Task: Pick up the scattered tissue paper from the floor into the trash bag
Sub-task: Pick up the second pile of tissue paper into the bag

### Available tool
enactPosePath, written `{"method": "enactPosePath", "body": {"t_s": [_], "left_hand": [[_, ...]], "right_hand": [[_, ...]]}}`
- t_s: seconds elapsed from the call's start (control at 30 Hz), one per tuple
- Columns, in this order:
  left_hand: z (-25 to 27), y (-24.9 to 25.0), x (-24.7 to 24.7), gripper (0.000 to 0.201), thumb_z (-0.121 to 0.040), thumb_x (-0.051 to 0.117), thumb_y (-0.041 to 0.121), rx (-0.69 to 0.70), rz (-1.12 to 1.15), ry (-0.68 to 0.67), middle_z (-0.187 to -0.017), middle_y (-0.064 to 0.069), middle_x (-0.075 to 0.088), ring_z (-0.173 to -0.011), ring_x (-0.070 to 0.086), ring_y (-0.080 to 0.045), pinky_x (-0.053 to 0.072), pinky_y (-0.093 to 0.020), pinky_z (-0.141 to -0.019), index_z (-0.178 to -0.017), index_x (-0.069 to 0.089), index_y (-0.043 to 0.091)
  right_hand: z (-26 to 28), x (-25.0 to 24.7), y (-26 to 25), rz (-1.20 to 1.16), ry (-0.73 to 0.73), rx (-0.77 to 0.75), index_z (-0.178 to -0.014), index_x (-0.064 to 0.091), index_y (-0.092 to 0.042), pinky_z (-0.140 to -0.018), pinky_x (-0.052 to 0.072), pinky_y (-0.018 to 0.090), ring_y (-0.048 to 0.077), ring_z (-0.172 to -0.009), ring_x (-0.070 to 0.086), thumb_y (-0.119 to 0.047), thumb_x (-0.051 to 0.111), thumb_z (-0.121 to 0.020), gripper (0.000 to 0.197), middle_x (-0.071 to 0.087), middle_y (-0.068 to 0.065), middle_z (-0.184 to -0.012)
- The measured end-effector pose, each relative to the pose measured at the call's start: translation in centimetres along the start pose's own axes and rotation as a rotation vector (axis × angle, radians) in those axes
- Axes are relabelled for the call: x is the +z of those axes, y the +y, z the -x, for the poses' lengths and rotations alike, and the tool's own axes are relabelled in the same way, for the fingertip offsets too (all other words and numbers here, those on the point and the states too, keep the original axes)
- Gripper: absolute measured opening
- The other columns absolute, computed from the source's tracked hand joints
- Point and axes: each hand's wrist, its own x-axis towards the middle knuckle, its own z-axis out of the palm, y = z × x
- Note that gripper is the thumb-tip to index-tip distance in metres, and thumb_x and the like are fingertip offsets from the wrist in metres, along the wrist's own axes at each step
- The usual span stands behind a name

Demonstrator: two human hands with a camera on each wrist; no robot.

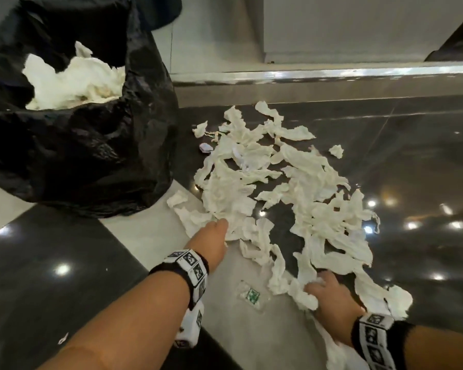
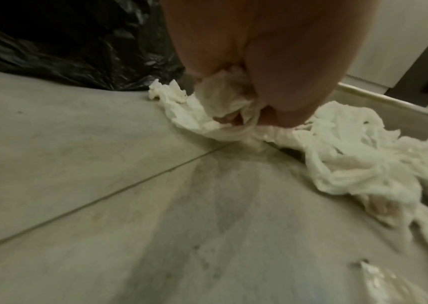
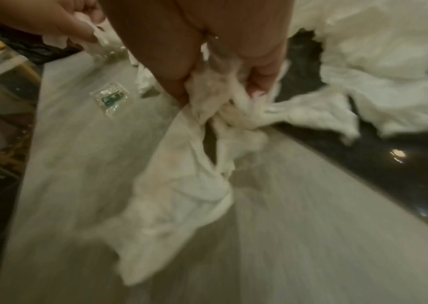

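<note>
A big spread of white tissue paper (image 1: 292,188) lies on the dark and pale floor tiles. The black trash bag (image 1: 72,145) stands open at the left, with a heap of tissue (image 1: 75,81) inside. My left hand (image 1: 215,233) reaches into the near left edge of the spread; in the left wrist view its fingers curl round a bunch of tissue (image 2: 228,100). My right hand (image 1: 329,295) is at the spread's near edge, and the right wrist view shows it gripping a long strip of tissue (image 3: 207,123) that trails down to the floor.
A small clear wrapper with a green print (image 1: 250,295) lies on the pale tile between my hands. A metal threshold strip (image 1: 318,78) and a wall run behind the tissue. A small white scrap (image 1: 63,338) lies at the near left.
</note>
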Motion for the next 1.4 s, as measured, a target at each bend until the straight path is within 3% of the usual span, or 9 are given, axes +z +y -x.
{"method": "enactPosePath", "body": {"t_s": [0.1,0.23,0.3,0.47,0.7,0.87,1.07,1.27,1.4], "left_hand": [[1.4,0.0,-1.1,0.046,-0.089,0.039,0.005,0.009,0.107,0.028,-0.131,-0.018,0.048,-0.11,0.055,-0.035,0.046,-0.043,-0.094,-0.134,0.037,0.015],[3.7,0.2,-0.8,0.042,-0.089,0.037,0.008,-0.029,0.028,-0.023,-0.121,-0.015,0.057,-0.107,0.056,-0.032,0.047,-0.038,-0.09,-0.129,0.048,0.02],[4.7,1.0,0.2,0.028,-0.091,0.043,0.026,-0.002,-0.028,-0.026,-0.113,-0.01,0.058,-0.104,0.056,-0.03,0.045,-0.036,-0.083,-0.115,0.053,0.017],[5.6,4.7,5.4,0.065,-0.073,0.054,0.069,0.126,-0.149,-0.13,-0.109,-0.006,0.052,-0.1,0.051,-0.027,0.047,-0.04,-0.082,-0.117,0.043,0.022],[4.4,5.5,8.3,0.033,-0.092,0.049,0.03,0.168,-0.218,-0.232,-0.12,-0.018,0.044,-0.109,0.049,-0.038,0.045,-0.046,-0.089,-0.121,0.044,0.015],[4.0,5.7,7.2,0.03,-0.091,0.048,0.025,0.218,-0.248,-0.275,-0.125,-0.018,0.046,-0.109,0.051,-0.037,0.045,-0.043,-0.091,-0.115,0.052,0.007],[3.3,3.4,4.5,0.031,-0.088,0.049,0.012,0.179,-0.132,-0.119,-0.156,-0.008,0.017,-0.12,0.049,-0.033,0.044,-0.034,-0.094,-0.119,0.053,0.009],[3.6,-0.1,4.4,0.061,-0.087,0.047,0.009,0.001,-0.103,-0.132,-0.125,-0.015,0.049,-0.104,0.058,-0.037,0.047,-0.04,-0.082,-0.142,0.027,0.025],[4.3,-0.9,4.5,0.028,-0.086,0.046,0.014,-0.007,-0.198,-0.204,-0.117,-0.014,0.052,-0.103,0.057,-0.036,0.045,-0.038,-0.085,-0.113,0.053,0.014]], "right_hand": [[-2.0,-1.6,-1.0,-0.307,0.069,-0.134,-0.068,0.05,-0.031,-0.083,0.049,0.038,0.016,-0.08,0.053,-0.025,0.043,-0.084,0.019,0.053,-0.004,-0.085],[-3.3,-5.1,-3.7,-0.615,0.245,-0.184,-0.092,0.061,-0.018,-0.08,0.046,0.033,0.021,-0.088,0.06,-0.016,0.043,-0.095,0.018,0.066,0.005,-0.093],[-3.2,-6.8,-4.6,-0.753,0.305,-0.213,-0.09,0.062,-0.01,-0.077,0.046,0.036,0.023,-0.087,0.062,-0.021,0.049,-0.094,0.017,0.068,0.011,-0.09],[-1.3,-9.2,-3.1,-0.884,0.293,-0.168,-0.054,0.053,-0.022,-0.048,0.037,0.019,-0.003,-0.037,0.048,-0.015,0.067,-0.083,0.033,0.052,-0.014,-0.039],[-0.5,-8.9,3.5,-0.484,0.453,0.039,-0.083,0.058,-0.016,-0.068,0.046,0.027,0.022,-0.086,0.059,-0.008,0.065,-0.076,0.013,0.059,0.006,-0.096],[-0.4,-6.3,8.3,-0.173,0.184,0.298,-0.14,0.028,-0.033,-0.093,0.047,0.033,0.027,-0.101,0.059,-0.04,0.074,-0.075,0.08,0.023,0.017,-0.143],[-1.4,-2.0,7.1,0.005,0.064,0.236,-0.143,0.025,-0.022,-0.092,0.05,0.037,0.032,-0.105,0.059,-0.023,0.05,-0.091,0.057,0.04,0.016,-0.13],[-2.5,-5.5,1.0,-0.089,0.192,-0.082,-0.098,0.055,-0.025,-0.077,0.045,0.029,0.02,-0.091,0.059,-0.029,0.048,-0.087,0.013,0.062,-0.002,-0.095],[-2.9,-7.2,-1.8,0.018,0.29,-0.245,-0.097,0.061,-0.021,-0.079,0.049,0.029,0.017,-0.091,0.058,-0.039,0.053,-0.081,0.025,0.06,-0.003,-0.096]]}}
